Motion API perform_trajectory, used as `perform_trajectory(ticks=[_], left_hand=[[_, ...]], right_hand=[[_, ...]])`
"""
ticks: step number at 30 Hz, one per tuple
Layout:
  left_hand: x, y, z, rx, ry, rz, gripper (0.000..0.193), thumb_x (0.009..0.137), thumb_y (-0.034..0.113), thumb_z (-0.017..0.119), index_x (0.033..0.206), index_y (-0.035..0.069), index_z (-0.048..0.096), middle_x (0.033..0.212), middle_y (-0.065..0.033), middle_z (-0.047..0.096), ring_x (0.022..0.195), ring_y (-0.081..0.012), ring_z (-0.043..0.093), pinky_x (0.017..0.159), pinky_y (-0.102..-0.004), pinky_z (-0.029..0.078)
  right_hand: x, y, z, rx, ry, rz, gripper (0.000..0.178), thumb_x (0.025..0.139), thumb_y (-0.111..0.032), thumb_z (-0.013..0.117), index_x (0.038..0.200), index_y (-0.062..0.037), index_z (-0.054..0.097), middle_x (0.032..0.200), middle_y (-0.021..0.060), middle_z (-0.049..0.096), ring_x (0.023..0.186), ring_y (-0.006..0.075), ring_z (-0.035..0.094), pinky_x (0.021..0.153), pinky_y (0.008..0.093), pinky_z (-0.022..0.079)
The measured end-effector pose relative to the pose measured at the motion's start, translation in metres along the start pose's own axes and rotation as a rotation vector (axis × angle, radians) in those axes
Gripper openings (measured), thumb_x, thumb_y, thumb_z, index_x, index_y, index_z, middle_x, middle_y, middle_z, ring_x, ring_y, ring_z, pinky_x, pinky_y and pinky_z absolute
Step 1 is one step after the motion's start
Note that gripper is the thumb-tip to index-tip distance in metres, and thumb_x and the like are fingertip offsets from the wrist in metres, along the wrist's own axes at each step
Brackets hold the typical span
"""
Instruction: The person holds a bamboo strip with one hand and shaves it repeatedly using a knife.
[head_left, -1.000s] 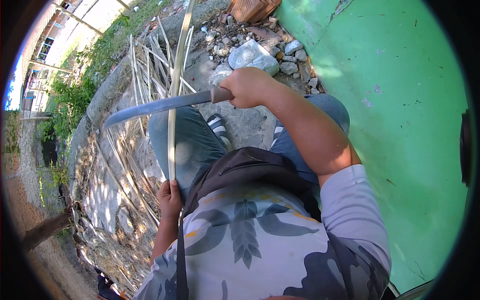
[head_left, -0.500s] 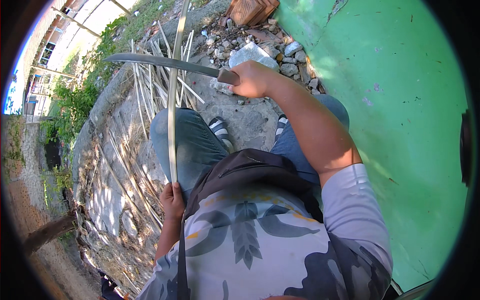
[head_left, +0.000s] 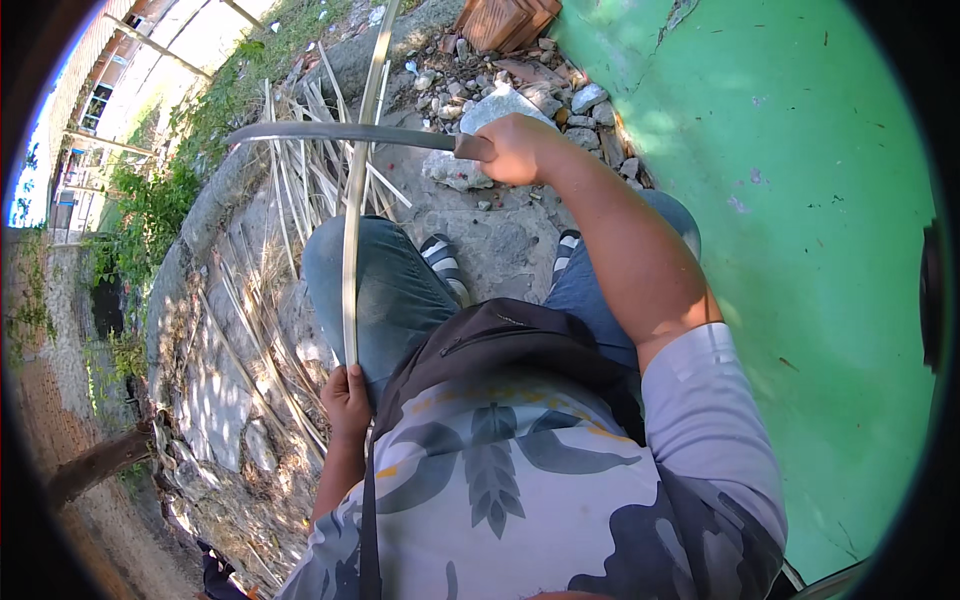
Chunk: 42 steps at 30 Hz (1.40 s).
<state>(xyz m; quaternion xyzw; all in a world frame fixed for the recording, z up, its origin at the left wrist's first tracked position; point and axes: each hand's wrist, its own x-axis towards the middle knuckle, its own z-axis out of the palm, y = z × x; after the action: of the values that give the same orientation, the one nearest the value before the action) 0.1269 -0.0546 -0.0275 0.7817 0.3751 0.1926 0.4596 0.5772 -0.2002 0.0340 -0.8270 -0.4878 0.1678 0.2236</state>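
Note:
Beside my left knee, my left hand (head_left: 347, 400) pinches the lower end of a long pale split strip (head_left: 350, 265), which looks like cane or a palm stalk. The strip runs up over my thigh and leaves the picture at the top. My right hand (head_left: 520, 150) is wrapped round the wooden handle of a machete (head_left: 400, 136), out beyond my right knee. Its long dark blade points left and crosses the strip; whether they touch I cannot tell.
A pile of pale strips (head_left: 300, 165) lies beyond my left knee, with more strips (head_left: 265, 345) on the ground to my left. Broken stones (head_left: 505, 107) and stacked orange tiles (head_left: 507, 22) lie ahead. A smooth green floor (head_left: 800, 260) spreads on the right.
My right hand has shifted slightly right and up, drawing the machete rightward across the strip. The strip's upper part leans further right. My left hand has hardly moved.

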Motion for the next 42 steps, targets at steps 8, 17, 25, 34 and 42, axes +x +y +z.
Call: perform_trajectory(ticks=[8,17,25,34,42], left_hand=[[-0.002,-0.014,-0.004,-0.014,-0.01,-0.014,0.044,0.103,0.028,0.058,0.068,0.005,0.045,0.061,0.0072,0.04,0.061,-0.0038,0.033,0.051,-0.0265,0.027],[-0.001,-0.003,-0.001,-0.046,-0.02,-0.048,0.043,0.103,0.027,0.059,0.068,0.005,0.047,0.063,0.0079,0.04,0.062,-0.0035,0.033,0.052,-0.0259,0.027],[0.0,-0.007,-0.003,-0.052,-0.04,-0.031,0.041,0.103,0.026,0.058,0.069,0.006,0.048,0.062,0.0082,0.041,0.061,-0.0025,0.033,0.052,-0.0254,0.027],[-0.001,-0.015,-0.001,-0.06,-0.013,-0.03,0.041,0.104,0.026,0.056,0.07,0.006,0.047,0.061,0.0079,0.041,0.06,-0.0025,0.033,0.051,-0.0256,0.027],[-0.001,-0.016,0.0,-0.088,-0.001,-0.042,0.043,0.104,0.027,0.056,0.068,0.005,0.045,0.061,0.0075,0.039,0.061,-0.0039,0.031,0.051,-0.0265,0.027]], right_hand=[[-0.004,-0.025,0.003,0.085,-0.047,-0.085,0.024,0.08,-0.027,0.068,0.097,-0.011,0.069,0.091,0.0148,0.071,0.09,0.036,0.068,0.079,0.0448,0.053],[-0.011,-0.034,-0.008,-0.1,-0.127,-0.086,0.019,0.078,-0.026,0.067,0.093,-0.0153,0.071,0.09,0.0113,0.072,0.09,0.0321,0.069,0.08,0.0445,0.054],[-0.005,-0.008,0.0,-0.03,-0.044,-0.071,0.023,0.08,-0.03,0.069,0.092,-0.0105,0.069,0.089,0.0139,0.071,0.088,0.035,0.068,0.077,0.0451,0.053],[-0.004,-0.026,0.006,0.012,-0.183,-0.047,0.023,0.083,-0.031,0.068,0.094,-0.011,0.068,0.09,0.0138,0.071,0.09,0.0348,0.068,0.08,0.0452,0.053],[-0.004,-0.023,0.003,-0.022,-0.121,-0.107,0.021,0.083,-0.031,0.068,0.093,-0.0123,0.07,0.088,0.0132,0.072,0.088,0.0336,0.069,0.079,0.0448,0.054]])
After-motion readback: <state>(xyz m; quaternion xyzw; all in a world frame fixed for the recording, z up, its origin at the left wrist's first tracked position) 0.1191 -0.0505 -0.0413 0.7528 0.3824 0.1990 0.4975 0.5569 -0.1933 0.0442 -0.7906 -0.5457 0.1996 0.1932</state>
